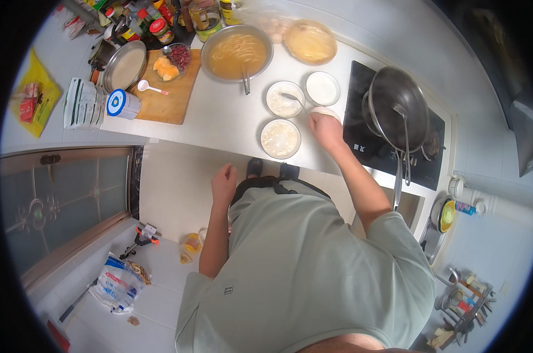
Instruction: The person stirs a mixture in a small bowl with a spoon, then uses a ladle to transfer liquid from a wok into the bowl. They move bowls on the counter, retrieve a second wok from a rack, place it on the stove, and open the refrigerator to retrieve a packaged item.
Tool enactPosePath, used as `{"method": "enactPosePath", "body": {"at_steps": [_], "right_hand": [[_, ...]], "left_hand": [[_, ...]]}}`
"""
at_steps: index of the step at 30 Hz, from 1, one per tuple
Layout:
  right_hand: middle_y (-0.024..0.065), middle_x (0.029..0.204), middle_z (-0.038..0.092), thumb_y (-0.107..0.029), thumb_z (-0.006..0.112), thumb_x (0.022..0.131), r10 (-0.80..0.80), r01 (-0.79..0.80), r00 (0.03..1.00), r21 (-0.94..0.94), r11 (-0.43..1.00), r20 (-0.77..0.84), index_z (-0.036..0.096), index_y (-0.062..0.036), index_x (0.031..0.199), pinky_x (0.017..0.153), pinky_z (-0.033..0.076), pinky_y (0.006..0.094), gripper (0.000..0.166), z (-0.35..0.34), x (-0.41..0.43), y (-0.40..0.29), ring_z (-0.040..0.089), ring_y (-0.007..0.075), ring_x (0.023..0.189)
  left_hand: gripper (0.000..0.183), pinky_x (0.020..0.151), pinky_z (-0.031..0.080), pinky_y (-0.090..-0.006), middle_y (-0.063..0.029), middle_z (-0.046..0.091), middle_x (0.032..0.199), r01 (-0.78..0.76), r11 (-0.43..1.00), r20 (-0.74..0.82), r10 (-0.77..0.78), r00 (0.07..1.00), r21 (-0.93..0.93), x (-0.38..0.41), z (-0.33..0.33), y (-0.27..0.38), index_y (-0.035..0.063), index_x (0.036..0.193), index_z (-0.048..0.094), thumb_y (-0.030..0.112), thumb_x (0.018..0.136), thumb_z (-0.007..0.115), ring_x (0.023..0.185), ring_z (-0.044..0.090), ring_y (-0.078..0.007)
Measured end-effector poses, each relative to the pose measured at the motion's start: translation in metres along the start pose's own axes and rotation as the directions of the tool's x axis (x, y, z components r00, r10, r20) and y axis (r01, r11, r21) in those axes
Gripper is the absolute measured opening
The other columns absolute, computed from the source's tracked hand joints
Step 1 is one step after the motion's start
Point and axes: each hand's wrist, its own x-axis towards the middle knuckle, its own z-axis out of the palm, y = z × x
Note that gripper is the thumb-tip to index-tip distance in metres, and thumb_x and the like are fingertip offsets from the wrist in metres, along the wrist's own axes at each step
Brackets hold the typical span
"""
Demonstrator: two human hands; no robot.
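My right hand (326,130) is shut on the handle of a metal spoon (293,97), whose head dips into a white bowl (276,111) of pale, grainy food. Partly under that hand is another bowl (327,111), its contents mostly hidden. Behind it stands a bowl of white liquid (323,88). Nearest the counter's front edge is a bowl of pale flakes in whitish liquid (280,138). My left hand (224,180) hangs beside my body, short of the counter, fingers curled with nothing visible in them.
A dark wok (392,123) with a ladle (404,132) sits on the black cooktop (359,97), handles jutting forward. A steel basin of noodle-like strips in broth (237,50) stands farther back. Leftward lie a cutting board (178,103), a blue-lidded can (124,104) and sauce bottles (147,26).
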Motion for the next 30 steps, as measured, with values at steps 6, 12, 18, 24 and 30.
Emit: {"method": "enactPosePath", "body": {"at_steps": [6, 12, 18, 24, 30], "right_hand": [[0.0178, 0.077, 0.067, -0.022, 0.059, 0.09, -0.062, 0.063, 0.988, 0.006, 0.998, -0.143, 0.067, -0.008, 0.081, 0.063, 0.053, 0.048, 0.019, -0.005, -0.021, 0.0, 0.065, 0.0386, 0.071], [0.0119, 0.068, 0.065, -0.022, 0.064, 0.084, -0.216, 0.208, 0.976, -0.165, 0.964, -0.032, 0.062, -0.0101, 0.073, 0.055, 0.052, 0.0426, 0.016, -0.01, -0.089, -0.009, 0.066, 0.0314, 0.065], [0.0069, 0.064, 0.062, -0.016, 0.065, 0.072, -0.273, 0.272, 0.961, -0.293, 0.917, 0.037, 0.058, -0.0107, 0.072, 0.054, 0.052, 0.0393, 0.009, 0.017, -0.119, -0.029, 0.067, 0.0265, 0.062], [0.009, 0.064, 0.063, -0.011, 0.064, 0.069, -0.189, 0.152, 0.976, -0.29, 0.945, -0.106, 0.057, -0.0087, 0.072, 0.053, 0.053, 0.0394, 0.009, 0.039, -0.108, -0.032, 0.066, 0.0274, 0.06], [0.0096, 0.064, 0.063, -0.008, 0.061, 0.07, -0.129, 0.062, 0.972, -0.317, 0.946, -0.195, 0.057, -0.0082, 0.072, 0.052, 0.052, 0.038, 0.004, 0.045, -0.098, -0.039, 0.066, 0.0262, 0.058]], "left_hand": [[0.039, 0.075, 0.052, -0.04, -0.0202, 0.07, 0.09, -0.061, 0.997, 0.043, 0.059, 0.997, 0.048, 0.012, -0.008, 0.024, -0.0028, 0.115, 0.066, 0.03, 0.095, 0.059, 0.082, 0.068, -0.033], [0.038, 0.073, 0.052, -0.0398, -0.0191, 0.069, 0.087, -0.103, 0.993, 0.122, 0.096, 0.988, 0.049, 0.028, -0.015, 0.015, -0.0024, 0.113, 0.066, 0.03, 0.095, 0.059, 0.078, 0.067, -0.0331], [0.034, 0.072, 0.051, -0.0401, -0.0193, 0.068, 0.085, -0.185, 0.978, 0.191, 0.163, 0.968, 0.101, 0.036, -0.023, 0.013, -0.001, 0.109, 0.066, 0.029, 0.094, 0.06, 0.077, 0.066, -0.0346], [0.033, 0.07, 0.05, -0.0402, -0.0201, 0.068, 0.084, -0.191, 0.969, 0.312, 0.135, 0.941, 0.158, 0.047, -0.039, 0.016, -0.0018, 0.109, 0.066, 0.027, 0.094, 0.06, 0.075, 0.065, -0.0345], [0.035, 0.067, 0.049, -0.0316, -0.0105, 0.067, 0.078, -0.213, 0.975, 0.252, 0.191, 0.949, 0.065, 0.05, -0.046, 0.001, -0.0032, 0.113, 0.066, 0.026, 0.095, 0.062, 0.069, 0.06, -0.0152]]}}
